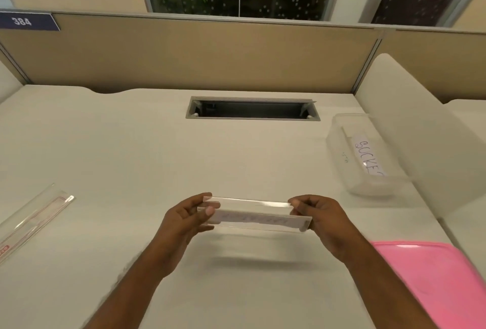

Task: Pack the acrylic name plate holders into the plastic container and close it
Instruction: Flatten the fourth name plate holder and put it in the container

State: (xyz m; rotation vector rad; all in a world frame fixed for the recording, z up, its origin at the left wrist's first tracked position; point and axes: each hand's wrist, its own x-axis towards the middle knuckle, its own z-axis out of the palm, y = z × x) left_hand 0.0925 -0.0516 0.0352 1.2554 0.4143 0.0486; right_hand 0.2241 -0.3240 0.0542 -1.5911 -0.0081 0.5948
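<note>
a: beige partition behind, pale tabletop (131,144) in front of you, with a cable slot (252,109) let into it near the back. where's the piece you're working on?

b: you've got one acrylic name plate holder (253,214) lifted clear of the tabletop, its shadow lying below it. your left hand (188,219) pinches the left end, thumb on the near face and fingers behind; your right hand (319,219) pinches the right end the same way.

a: how will it handle?

b: judging by its look, light and stiff, with smooth clear faces that could slip. the thin edges could probably chip or scratch, so keep hold at the ends, as you have it, and don't squeeze the folded faces together.

a: how many of each thing?

b: two holders that i can count: the one you hold, and a second holder (31,221) lying flat at the left edge. one clear plastic container (365,160) sits far right against the side panel, with a handwritten label; i can't tell whether anything else is inside it. one pink lid (441,281) lies near your right forearm, apart from the container.
</note>
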